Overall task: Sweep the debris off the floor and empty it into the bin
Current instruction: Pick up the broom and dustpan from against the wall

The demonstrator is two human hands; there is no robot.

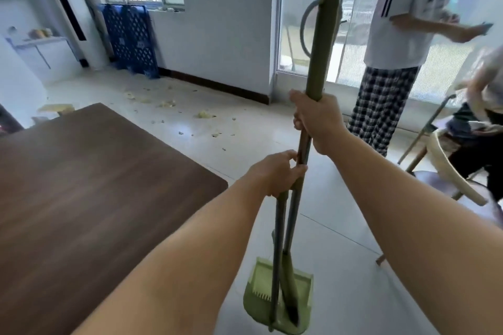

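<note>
A long broom [321, 41] with an olive-green grip stands upright in front of me, and my right hand [317, 124] is closed around its handle just under the grip. Lower down, my left hand [277, 173] grips the top of the dustpan handle beside the broom shaft. The light green dustpan [261, 299] hangs near the floor at the bottom, with the broom head resting inside it. Yellowish debris [204, 114] lies scattered over the pale tiled floor beyond the table, toward the far wall. No bin is in view.
A dark wooden table [89, 187] fills the left foreground. A person in a white shirt and checked trousers [381, 106] stands at the glass door on the right. Another person sits on a chair [449, 171] at the far right. A blue pallet [130, 38] leans on the back wall.
</note>
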